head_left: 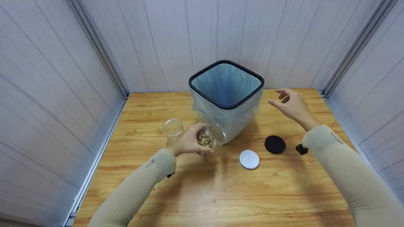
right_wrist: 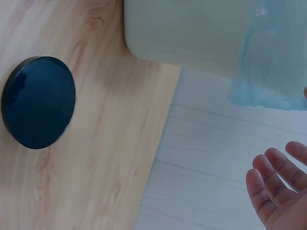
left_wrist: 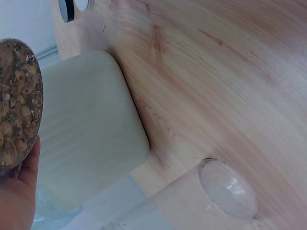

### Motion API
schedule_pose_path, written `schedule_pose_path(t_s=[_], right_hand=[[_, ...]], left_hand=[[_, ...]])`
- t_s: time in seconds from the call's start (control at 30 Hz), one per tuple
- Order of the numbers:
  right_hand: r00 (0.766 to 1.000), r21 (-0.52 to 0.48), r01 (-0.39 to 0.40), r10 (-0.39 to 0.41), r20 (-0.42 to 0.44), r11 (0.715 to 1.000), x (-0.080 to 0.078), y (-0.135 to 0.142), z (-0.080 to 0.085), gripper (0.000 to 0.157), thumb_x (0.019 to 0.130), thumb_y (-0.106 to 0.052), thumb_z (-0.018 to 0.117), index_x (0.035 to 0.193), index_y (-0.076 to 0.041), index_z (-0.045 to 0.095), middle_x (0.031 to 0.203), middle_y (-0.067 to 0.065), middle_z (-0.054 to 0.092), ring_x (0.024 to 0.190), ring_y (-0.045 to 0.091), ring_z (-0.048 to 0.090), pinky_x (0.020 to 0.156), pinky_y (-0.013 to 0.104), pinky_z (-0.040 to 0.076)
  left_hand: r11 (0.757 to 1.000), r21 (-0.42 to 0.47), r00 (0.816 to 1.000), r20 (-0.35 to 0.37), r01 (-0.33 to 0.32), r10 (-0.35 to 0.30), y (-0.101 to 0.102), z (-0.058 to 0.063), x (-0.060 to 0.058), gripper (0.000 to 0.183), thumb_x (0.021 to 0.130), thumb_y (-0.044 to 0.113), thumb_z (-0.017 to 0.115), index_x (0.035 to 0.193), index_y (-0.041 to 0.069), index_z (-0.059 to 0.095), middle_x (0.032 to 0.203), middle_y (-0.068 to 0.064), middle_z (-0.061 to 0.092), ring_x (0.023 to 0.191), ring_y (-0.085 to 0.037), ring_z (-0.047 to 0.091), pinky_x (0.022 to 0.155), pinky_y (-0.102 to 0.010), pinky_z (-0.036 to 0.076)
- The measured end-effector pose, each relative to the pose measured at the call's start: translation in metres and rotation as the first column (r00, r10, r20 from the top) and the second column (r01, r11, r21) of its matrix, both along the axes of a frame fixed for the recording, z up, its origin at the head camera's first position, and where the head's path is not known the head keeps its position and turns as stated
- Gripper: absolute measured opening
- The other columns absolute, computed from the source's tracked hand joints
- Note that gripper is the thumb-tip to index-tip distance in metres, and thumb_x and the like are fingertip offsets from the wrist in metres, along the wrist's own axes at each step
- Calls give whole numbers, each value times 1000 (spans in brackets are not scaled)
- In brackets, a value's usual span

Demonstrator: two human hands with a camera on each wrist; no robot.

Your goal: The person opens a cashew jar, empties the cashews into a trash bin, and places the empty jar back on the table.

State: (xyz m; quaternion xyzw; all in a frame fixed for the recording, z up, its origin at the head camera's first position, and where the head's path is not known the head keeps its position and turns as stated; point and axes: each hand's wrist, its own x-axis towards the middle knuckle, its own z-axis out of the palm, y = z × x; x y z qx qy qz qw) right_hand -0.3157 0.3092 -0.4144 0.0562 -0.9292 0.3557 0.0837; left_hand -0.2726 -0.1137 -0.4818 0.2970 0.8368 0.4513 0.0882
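My left hand (head_left: 189, 140) grips a clear jar (head_left: 218, 134) holding pale, curved pieces that look like cashews (head_left: 204, 138). The jar is tilted with its open mouth to the right, in front of the bin and below its rim. Its nut-filled base (left_wrist: 18, 105) shows at the edge of the left wrist view. Just left of that hand stands a second clear jar (head_left: 173, 127), uncapped and apparently without contents. My right hand (head_left: 293, 105) is raised to the right of the bin, fingers loosely bent and holding nothing; the fingers (right_wrist: 273, 179) appear relaxed in the right wrist view.
A bin (head_left: 233, 118) with a black rim and a bluish plastic liner stands at the back middle of the wooden table (head_left: 202, 195). A white lid (head_left: 249, 159) and a black lid (head_left: 275, 144) lie to its front right. Pale walls (head_left: 157, 47) enclose the back and sides.
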Motion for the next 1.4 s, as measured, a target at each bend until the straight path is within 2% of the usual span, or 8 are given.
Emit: schedule_pose_path(t_s=[0.17,0.4,0.6,0.83,1.0,1.13,1.4], right_hand=[[1000,-13,8,-9,-12,1000,-1,-3,11,70,103,-51,71,152,-3,60,134,26,64,116,40,64,97,56,53],[999,-14,4,-4,-44,1000,-4,-8,20,68,102,-51,73,151,-5,62,131,23,67,113,36,66,90,44,53],[999,-18,0,-1,-51,1000,-4,-9,24,67,103,-51,72,151,-5,61,131,24,67,114,37,66,91,45,53],[996,-8,8,-8,-91,1000,-6,-15,34,66,101,-50,74,149,-4,63,127,24,69,110,37,67,87,38,52],[997,-15,-5,3,-79,1000,-8,-22,40,68,101,-51,74,151,-6,62,128,23,68,113,38,67,92,48,54],[998,-18,-10,9,-64,1000,-11,-27,45,70,101,-52,73,151,-5,61,130,24,67,115,39,66,97,55,54],[999,-41,-13,11,-54,999,-16,-34,49,70,101,-52,74,151,-5,60,132,23,67,119,39,65,101,55,54]], left_hand=[[1000,-13,1000,-9,1,-1,0,1,0,86,71,33,103,143,9,62,127,-3,69,115,-19,66,99,-39,59],[1000,0,1000,-16,5,-5,0,1,-1,84,71,26,103,142,7,63,126,-4,70,114,-20,65,99,-40,59],[1000,12,1000,-9,7,-7,0,0,-1,84,71,26,103,142,7,63,128,-4,69,116,-20,65,100,-41,59],[1000,-8,1000,-24,-4,4,-1,1,0,83,71,28,103,141,9,63,126,-4,69,115,-20,64,99,-40,58],[1000,-13,1000,-23,-5,4,-2,1,0,84,71,32,103,142,9,63,127,-3,69,116,-19,64,100,-39,58],[1000,-8,1000,-18,-6,6,-1,0,0,82,71,27,103,142,12,63,128,-3,69,116,-19,64,101,-39,58],[1000,-16,1000,-27,-3,3,-1,2,-1,83,71,30,103,142,13,63,127,-3,70,114,-18,65,98,-39,59]])
